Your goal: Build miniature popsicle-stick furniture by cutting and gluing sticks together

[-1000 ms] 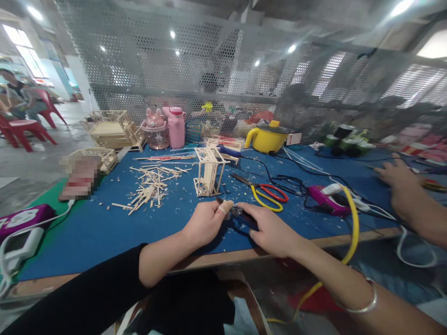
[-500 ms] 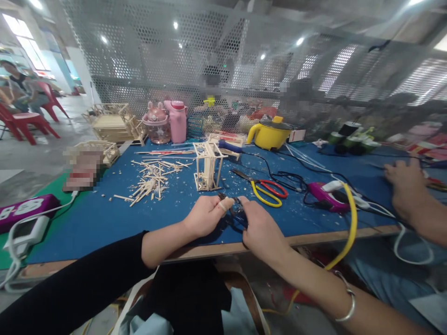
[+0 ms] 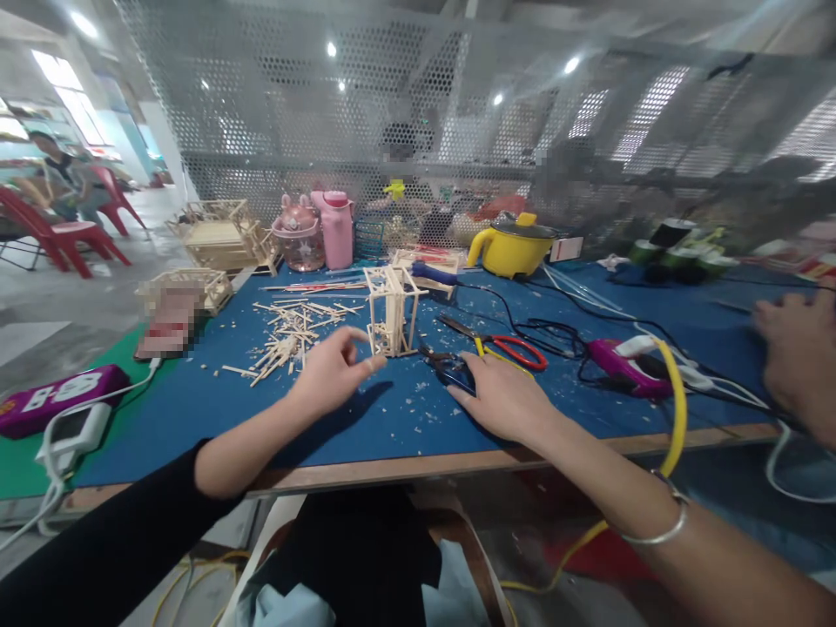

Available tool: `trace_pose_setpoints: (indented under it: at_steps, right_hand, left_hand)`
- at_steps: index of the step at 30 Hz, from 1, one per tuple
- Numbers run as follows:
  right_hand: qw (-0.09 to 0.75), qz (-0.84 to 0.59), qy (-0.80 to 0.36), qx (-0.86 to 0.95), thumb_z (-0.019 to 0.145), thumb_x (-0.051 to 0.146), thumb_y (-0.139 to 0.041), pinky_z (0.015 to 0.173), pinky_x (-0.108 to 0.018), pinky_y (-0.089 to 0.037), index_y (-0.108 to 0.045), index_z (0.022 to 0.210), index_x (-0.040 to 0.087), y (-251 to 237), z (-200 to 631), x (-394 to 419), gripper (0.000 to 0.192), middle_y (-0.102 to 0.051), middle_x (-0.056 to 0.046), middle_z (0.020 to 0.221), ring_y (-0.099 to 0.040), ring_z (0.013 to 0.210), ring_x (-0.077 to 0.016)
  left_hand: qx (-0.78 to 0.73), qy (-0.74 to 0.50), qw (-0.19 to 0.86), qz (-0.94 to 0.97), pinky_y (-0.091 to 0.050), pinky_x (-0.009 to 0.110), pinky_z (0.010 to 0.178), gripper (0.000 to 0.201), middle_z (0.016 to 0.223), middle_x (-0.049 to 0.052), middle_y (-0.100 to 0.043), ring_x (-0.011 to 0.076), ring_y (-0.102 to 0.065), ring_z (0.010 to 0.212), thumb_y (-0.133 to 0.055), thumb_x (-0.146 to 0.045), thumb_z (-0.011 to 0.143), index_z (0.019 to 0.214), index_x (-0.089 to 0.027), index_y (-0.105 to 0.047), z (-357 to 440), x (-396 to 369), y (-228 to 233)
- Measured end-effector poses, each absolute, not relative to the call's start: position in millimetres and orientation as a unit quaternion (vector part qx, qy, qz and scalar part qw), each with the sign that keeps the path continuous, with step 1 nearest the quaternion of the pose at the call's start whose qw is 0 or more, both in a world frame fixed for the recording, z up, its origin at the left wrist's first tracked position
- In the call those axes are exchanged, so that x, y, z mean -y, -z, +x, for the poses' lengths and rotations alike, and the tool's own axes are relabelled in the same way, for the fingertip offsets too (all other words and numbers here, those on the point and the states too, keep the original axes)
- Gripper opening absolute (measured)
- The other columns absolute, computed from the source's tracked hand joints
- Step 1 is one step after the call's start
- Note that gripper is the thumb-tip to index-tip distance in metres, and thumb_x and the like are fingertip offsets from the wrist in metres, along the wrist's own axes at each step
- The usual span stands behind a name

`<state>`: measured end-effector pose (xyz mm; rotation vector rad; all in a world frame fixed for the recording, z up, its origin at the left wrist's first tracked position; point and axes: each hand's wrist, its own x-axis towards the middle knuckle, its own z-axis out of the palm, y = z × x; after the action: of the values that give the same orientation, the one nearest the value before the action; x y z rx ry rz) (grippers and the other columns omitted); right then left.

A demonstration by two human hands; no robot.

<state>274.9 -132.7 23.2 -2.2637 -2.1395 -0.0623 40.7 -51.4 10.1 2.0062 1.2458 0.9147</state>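
My left hand [image 3: 333,370] hovers above the blue mat with thumb and curled forefinger apart, nothing between them. Just beyond its fingertips stands a small upright frame of thin wooden sticks [image 3: 394,313]. Dark-handled pliers [image 3: 450,370] lie low over the mat, jaws pointing toward that frame. My right hand [image 3: 502,392] is on the pliers' handles, thumb on the near side; its other fingers are partly hidden. Scissors [image 3: 515,348] with one red and one yellow handle lie beyond my right hand, which covers part of the yellow loop.
Loose sticks [image 3: 287,335] are piled at the left. A blue-handled corded tool [image 3: 431,273] rests behind the frame. Farther back stand a pink bottle [image 3: 337,231] and a yellow pot [image 3: 515,248]. A purple power strip [image 3: 627,370] with cables sits right, near another person's hand [image 3: 797,348].
My hands were together at the pliers near the table edge. The left has let go and moved left; the right has carried the pliers slightly forward and right.
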Motion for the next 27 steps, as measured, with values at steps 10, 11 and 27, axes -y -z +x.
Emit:
trace_pose_setpoints:
  at_steps: [10, 11, 27]
  right_hand:
    - [0.167, -0.654, 0.126, 0.727, 0.084, 0.059, -0.054, 0.079, -0.038, -0.048, -0.069, 0.102, 0.018, -48, 258, 101, 0.048, -0.072, -0.011, 0.103, -0.066, 0.095, -0.0288]
    - [0.203, -0.625, 0.147, 0.739, 0.088, 0.051, -0.053, 0.074, -0.034, -0.046, -0.071, 0.090, 0.020, -48, 251, 98, 0.036, -0.074, -0.007, 0.090, -0.068, 0.085, -0.0238]
    - [0.220, -0.496, 0.244, 0.804, 0.091, 0.031, -0.052, 0.050, -0.029, -0.023, -0.069, 0.073, 0.020, -29, 218, 58, 0.027, -0.072, -0.002, 0.064, -0.061, 0.052, -0.0151]
  left_hand:
    - [-0.372, -0.364, 0.439, 0.732, -0.045, 0.024, 0.060, 0.041, 0.097, 0.005, -0.068, 0.0074, -0.053, 0.059, -0.069, -0.023, 0.073, 0.111, -0.015, -0.057, 54, 11, 4]
    - [-0.355, -0.381, 0.461, 0.719, -0.045, 0.024, 0.061, 0.042, 0.096, 0.005, -0.068, 0.0074, -0.054, 0.060, -0.069, -0.021, 0.074, 0.112, -0.014, -0.055, 55, 11, 6]
    - [-0.339, -0.416, 0.372, 0.757, -0.052, 0.028, 0.087, 0.026, 0.102, 0.003, -0.076, 0.0157, -0.069, 0.093, -0.058, -0.022, 0.086, 0.108, -0.017, -0.070, 44, 14, 4]
